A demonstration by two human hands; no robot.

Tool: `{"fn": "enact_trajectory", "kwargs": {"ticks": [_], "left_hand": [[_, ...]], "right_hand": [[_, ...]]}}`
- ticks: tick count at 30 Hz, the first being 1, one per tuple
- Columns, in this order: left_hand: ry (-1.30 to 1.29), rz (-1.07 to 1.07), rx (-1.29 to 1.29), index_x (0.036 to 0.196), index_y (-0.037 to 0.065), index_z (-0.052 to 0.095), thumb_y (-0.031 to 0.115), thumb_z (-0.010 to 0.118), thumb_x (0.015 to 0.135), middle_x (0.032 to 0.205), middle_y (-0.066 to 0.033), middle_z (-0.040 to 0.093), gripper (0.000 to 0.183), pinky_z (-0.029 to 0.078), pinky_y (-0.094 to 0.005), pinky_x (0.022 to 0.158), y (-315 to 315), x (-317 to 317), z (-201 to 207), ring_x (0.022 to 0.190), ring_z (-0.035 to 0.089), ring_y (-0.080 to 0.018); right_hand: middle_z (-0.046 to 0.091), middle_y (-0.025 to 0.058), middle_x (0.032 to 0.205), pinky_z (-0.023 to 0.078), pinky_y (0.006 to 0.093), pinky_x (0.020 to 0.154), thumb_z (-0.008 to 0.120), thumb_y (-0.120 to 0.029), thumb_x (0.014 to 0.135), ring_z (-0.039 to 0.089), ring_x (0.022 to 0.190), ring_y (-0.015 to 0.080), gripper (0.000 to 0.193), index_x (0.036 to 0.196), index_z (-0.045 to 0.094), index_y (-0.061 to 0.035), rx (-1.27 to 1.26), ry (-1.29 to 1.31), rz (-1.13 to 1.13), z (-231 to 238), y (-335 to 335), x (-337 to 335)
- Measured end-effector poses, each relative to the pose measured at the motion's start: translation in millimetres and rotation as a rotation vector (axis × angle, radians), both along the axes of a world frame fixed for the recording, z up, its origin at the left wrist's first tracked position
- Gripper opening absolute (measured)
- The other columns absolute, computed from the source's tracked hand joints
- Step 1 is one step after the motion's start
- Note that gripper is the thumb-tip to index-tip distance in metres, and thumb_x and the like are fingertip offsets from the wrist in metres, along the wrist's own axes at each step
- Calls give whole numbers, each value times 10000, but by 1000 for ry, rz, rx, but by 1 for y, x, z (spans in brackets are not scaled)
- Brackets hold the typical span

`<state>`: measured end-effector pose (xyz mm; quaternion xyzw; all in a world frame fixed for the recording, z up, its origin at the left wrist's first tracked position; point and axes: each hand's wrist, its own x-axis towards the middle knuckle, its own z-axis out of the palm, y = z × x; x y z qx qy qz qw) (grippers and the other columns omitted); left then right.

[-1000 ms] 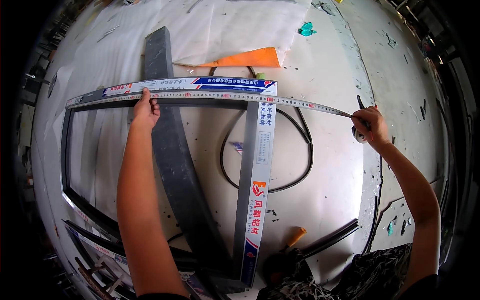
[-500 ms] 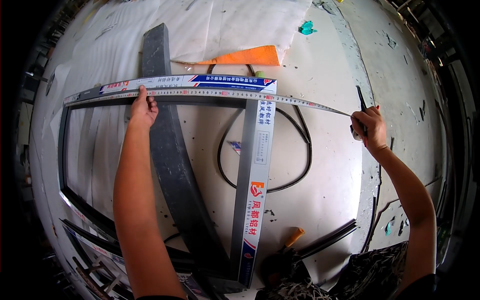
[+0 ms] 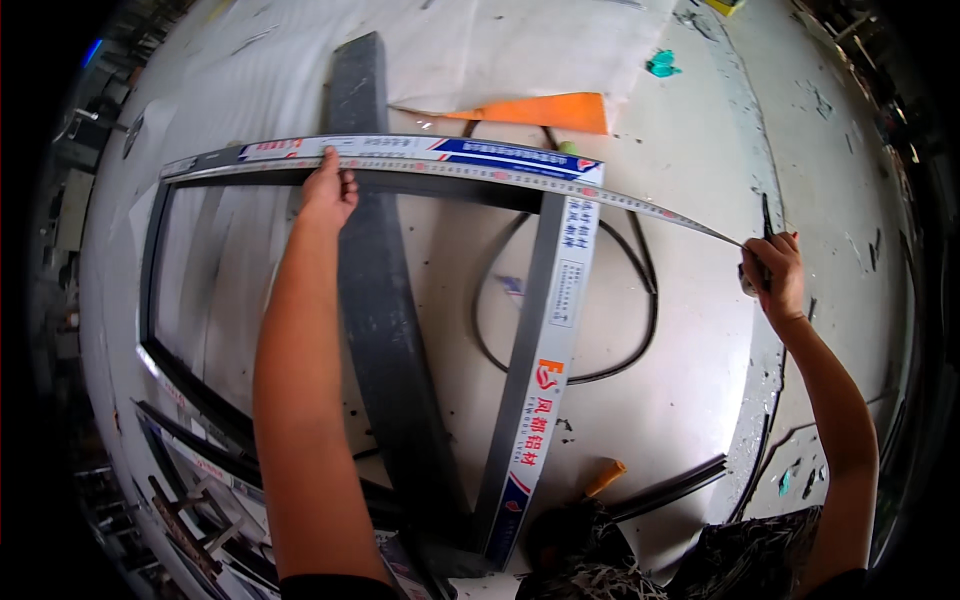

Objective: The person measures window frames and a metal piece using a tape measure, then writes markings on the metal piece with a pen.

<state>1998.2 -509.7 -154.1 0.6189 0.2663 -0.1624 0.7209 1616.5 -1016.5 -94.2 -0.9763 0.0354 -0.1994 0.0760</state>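
A dark grey metal frame with printed protective film lies flat in front of me. Along its far rail stretches the pale blade of a tape measure, running past the right corner. My left hand presses the blade against that rail with a finger, its other fingers curled. Off to the right, my right hand is closed around the tape measure's case, mostly hidden by the fingers. A thin dark stick-like tool pokes up from the same hand; its kind is unclear.
Beneath the frame runs a broad dark beam. A black cable loop, an orange cloth-like piece and a green scrap lie on the pale surface. Near me are an orange handle and black strips. More frame parts lie lower left.
The whole scene has shifted rightward in the picture as my head moved. Both hands keep their hold, and the tape stays stretched along the far rail.
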Motion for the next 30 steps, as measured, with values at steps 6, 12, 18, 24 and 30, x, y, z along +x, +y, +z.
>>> {"fn": "enact_trajectory", "kwargs": {"ticks": [6,12,18,24,30], "left_hand": [[58,-6,35,822,145,553,521,630,942,633,34,463,403,304,-238,485,-2,0,5,545,403,-109],[32,-21,10,787,132,585,505,635,948,610,31,473,409,301,-242,481,11,9,-1,547,415,-116],[37,-5,9,800,132,590,478,644,951,617,30,479,382,294,-236,487,7,9,0,544,406,-102],[41,-1,-16,809,137,571,479,641,954,620,34,473,378,289,-233,479,5,5,3,539,403,-97],[65,-25,19,805,138,567,495,620,961,620,40,469,393,294,-230,477,4,4,6,538,409,-94]], "right_hand": [[583,71,742,445,376,674,719,-16,717,541,748,272,152,847,672,-79,-4,-2,-10,2,5,1],[581,65,736,443,386,709,678,-77,740,547,755,280,118,858,686,-85,-16,23,4,-2,2,3],[568,58,711,438,384,682,722,-56,717,539,738,270,138,849,693,-84,-6,10,-18,0,7,3],[562,57,704,439,385,674,734,-45,701,538,735,269,155,845,689,-82,-48,-2,-12,0,8,3],[560,60,702,442,388,664,733,-37,703,537,734,268,150,837,682,-77,-76,-27,-2,-2,10,3]]}}
